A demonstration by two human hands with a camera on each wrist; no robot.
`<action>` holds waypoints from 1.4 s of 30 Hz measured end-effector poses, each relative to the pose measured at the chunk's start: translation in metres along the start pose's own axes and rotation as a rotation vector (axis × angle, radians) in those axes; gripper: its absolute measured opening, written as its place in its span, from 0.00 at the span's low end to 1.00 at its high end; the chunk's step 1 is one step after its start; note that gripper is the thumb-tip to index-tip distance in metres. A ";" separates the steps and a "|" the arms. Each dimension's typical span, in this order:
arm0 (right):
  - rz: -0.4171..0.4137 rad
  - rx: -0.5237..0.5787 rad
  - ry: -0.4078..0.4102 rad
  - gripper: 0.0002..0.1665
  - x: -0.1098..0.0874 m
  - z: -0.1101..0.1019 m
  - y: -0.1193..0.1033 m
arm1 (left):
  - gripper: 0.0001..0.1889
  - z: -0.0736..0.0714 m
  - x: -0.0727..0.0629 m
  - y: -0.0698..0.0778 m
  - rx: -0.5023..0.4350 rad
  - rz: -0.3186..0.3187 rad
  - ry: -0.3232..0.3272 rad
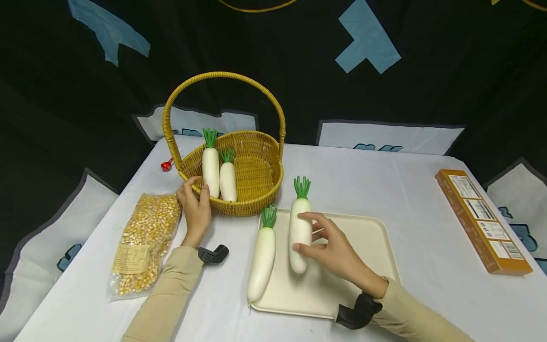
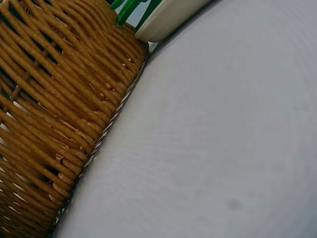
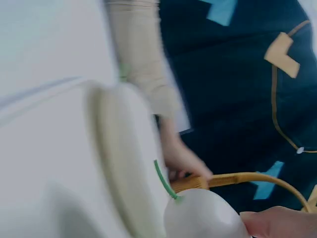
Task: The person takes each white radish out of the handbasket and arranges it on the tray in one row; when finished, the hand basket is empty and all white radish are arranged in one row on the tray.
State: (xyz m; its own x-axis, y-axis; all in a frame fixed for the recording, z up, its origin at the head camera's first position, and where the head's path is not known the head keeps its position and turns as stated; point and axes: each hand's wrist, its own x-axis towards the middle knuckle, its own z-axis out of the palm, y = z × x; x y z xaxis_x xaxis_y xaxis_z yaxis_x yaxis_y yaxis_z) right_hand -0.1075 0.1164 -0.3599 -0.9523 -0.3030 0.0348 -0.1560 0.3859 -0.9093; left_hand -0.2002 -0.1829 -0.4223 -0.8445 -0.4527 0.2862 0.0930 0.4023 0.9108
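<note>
In the head view my right hand (image 1: 329, 244) holds a white radish (image 1: 300, 232) with green stalks between thumb and fingers, above a cream tray (image 1: 350, 289). Its rounded tip and thin green root show in the right wrist view, with my thumb (image 3: 277, 223) against it. Another white radish (image 1: 261, 261) lies along the tray's left side. My left hand (image 1: 196, 211) grips the near left rim of a yellow wicker basket (image 1: 256, 166). Inside that basket, two radishes lean on the near rim: a longer one (image 1: 211, 171) and a shorter one (image 1: 228, 180).
Left of the basket lies a clear bag of corn kernels (image 1: 149, 232). A red-wrapped candy (image 1: 166, 165) sits behind the bag, beside the basket. An orange-brown box (image 1: 483, 221) lies at the table's right edge. The basket's tall handle (image 1: 226, 75) arches upward.
</note>
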 end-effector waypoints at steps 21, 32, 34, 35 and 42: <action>0.051 -0.141 -0.067 0.32 -0.037 0.010 0.034 | 0.19 0.003 0.001 0.001 0.016 0.012 -0.013; 0.084 -0.157 -0.196 0.36 -0.042 0.006 0.026 | 0.19 -0.001 -0.003 0.000 0.021 -0.009 -0.020; 0.083 -0.166 -0.217 0.37 -0.043 0.004 0.025 | 0.19 -0.001 -0.003 0.000 0.023 -0.007 -0.020; 0.081 -0.172 -0.230 0.37 -0.043 0.002 0.024 | 0.19 -0.001 -0.003 0.000 0.023 -0.006 -0.020; 0.037 -0.258 -0.338 0.35 -0.040 -0.011 0.019 | 0.18 0.000 -0.001 0.000 0.003 0.004 -0.010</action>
State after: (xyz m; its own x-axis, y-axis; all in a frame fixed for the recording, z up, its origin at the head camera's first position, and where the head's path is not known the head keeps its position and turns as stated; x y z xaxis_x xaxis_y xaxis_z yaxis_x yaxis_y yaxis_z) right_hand -0.0757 0.1458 -0.3741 -0.8255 -0.5374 -0.1728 -0.2250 0.5940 -0.7723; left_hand -0.1994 -0.1821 -0.4228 -0.8492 -0.4434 0.2867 0.0947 0.4063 0.9088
